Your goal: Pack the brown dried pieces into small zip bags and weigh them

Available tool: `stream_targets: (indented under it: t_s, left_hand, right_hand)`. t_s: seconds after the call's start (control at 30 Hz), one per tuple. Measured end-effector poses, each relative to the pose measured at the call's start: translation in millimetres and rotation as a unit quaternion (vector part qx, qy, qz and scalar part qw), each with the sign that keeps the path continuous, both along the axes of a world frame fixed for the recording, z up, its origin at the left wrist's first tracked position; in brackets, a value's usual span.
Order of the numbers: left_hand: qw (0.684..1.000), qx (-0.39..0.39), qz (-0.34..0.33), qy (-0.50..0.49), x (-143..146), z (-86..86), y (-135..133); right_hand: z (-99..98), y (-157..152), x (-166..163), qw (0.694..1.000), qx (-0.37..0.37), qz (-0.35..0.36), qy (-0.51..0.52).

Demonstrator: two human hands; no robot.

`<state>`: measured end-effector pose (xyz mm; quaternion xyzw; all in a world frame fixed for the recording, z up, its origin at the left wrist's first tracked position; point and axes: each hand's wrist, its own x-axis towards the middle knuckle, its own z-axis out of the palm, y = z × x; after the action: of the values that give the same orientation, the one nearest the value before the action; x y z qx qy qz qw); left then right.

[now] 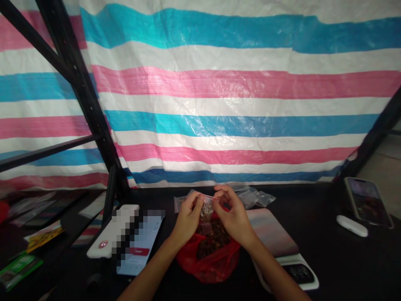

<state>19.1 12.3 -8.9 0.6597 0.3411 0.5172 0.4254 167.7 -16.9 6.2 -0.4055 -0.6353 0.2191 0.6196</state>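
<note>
My left hand (187,217) and my right hand (231,215) both pinch the top edge of a small clear zip bag (205,205) held between them above the dark table. Brownish bits show inside the small bag. Directly beneath it lies an open red plastic bag (209,261) filled with dark brown dried pieces. Both hands have their fingers curled closed on the clear bag's rim.
A white device (108,238) and a blurred paper lie at the left. A digital scale (283,246) sits right of the red bag. Empty clear bags (255,195) lie behind. A propped phone (367,201) and a white case (351,225) stand far right. Black rack posts rise at left.
</note>
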Motion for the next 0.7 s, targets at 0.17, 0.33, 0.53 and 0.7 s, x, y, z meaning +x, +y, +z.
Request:
stream_targets:
  t_s: [0.17,0.33,0.53,0.7]
  left_hand:
    - [1.000,0.003,0.003,0.011,0.3,-1.4,-0.3]
    - [1.000,0.005,0.019,-0.016,-0.1,-0.2,0.1]
    - [1.000,0.005,0.007,-0.004,1.1,-2.0,-0.5]
    - [0.999,0.030,-0.008,0.017,2.0,-1.4,-3.2]
  right_hand:
    - [-2.0,0.4,-0.3,0.999,-0.019,0.021,0.033]
    - [-5.8,2.1,-0.8,0.997,-0.039,0.044,0.053]
    - [-7.6,3.7,1.1,0.999,-0.016,0.025,0.040]
    - [-6.3,1.8,2.1,0.999,0.012,0.007,0.031]
